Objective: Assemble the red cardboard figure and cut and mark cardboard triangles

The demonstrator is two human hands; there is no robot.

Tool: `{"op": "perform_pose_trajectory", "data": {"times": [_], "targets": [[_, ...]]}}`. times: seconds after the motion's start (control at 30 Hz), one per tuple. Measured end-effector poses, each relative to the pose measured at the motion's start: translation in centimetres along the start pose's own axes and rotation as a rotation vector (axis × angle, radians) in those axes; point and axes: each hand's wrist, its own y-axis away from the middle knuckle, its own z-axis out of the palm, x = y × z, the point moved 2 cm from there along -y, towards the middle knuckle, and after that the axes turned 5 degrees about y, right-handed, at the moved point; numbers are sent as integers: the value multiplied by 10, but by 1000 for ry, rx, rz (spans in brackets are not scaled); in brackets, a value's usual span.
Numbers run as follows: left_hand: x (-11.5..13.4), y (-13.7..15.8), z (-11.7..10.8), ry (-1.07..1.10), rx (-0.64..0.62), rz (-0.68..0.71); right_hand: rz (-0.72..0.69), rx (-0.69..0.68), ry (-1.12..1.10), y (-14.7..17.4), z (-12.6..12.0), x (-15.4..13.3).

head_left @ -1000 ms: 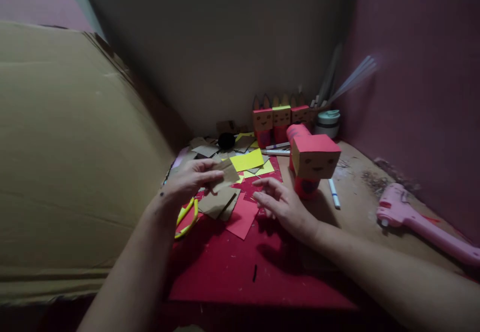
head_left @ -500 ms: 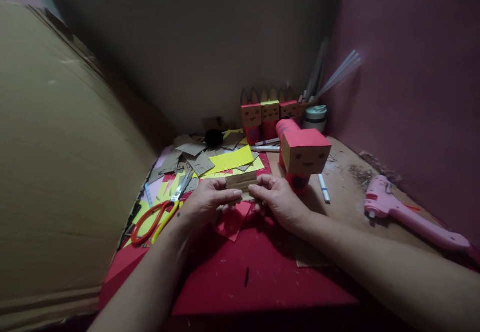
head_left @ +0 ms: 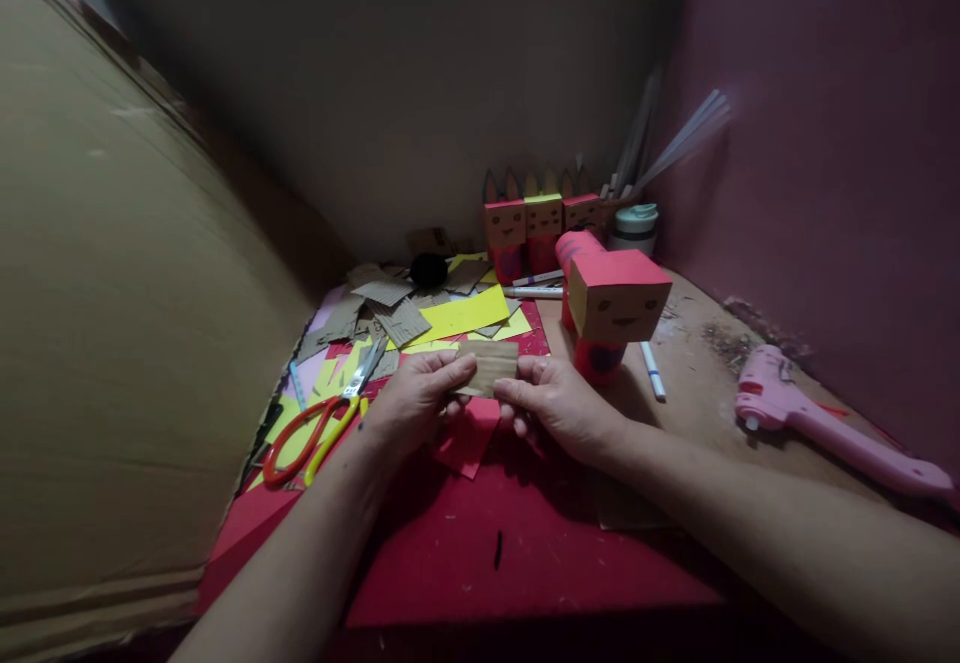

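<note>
A small piece of cardboard (head_left: 489,367) is held between both hands above the red table surface. My left hand (head_left: 426,391) pinches its left end, thumb on the face towards me. On the right end, my right hand (head_left: 551,398) grips it between thumb and fingers. Below the cardboard lies a piece of red paper (head_left: 469,443), partly covered by the hands. Behind my right hand stands a cardboard animal figure (head_left: 621,308) with a red-topped box head and a drawn face. Scissors (head_left: 346,413) with red and yellow handles lie open beside my left wrist.
A pink glue gun (head_left: 832,428) lies at the right, near a marker (head_left: 652,371). Cardboard scraps (head_left: 401,323) and yellow paper (head_left: 461,315) cover the back left. Several similar figures (head_left: 506,228) stand by the wall beside a lidded cup (head_left: 635,228). A large cardboard sheet (head_left: 127,323) rises on the left.
My left thumb has shifted up on the cardboard, which is tilted slightly differently and shows more of its face. The whole view has moved slightly.
</note>
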Motion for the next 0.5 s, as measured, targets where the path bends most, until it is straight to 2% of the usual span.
{"op": "perform_pose_trajectory", "data": {"times": [0.17, 0.33, 0.5], "targets": [[1, 0, 1, -26, 36, 68, 5, 49, 69, 0, 0, -1], [1, 2, 2, -66, 98, 161, 6, 37, 75, 0, -1, -2], [0, 2, -2, -98, 41, 152, -7, 71, 84, 0, 0, -4]]}}
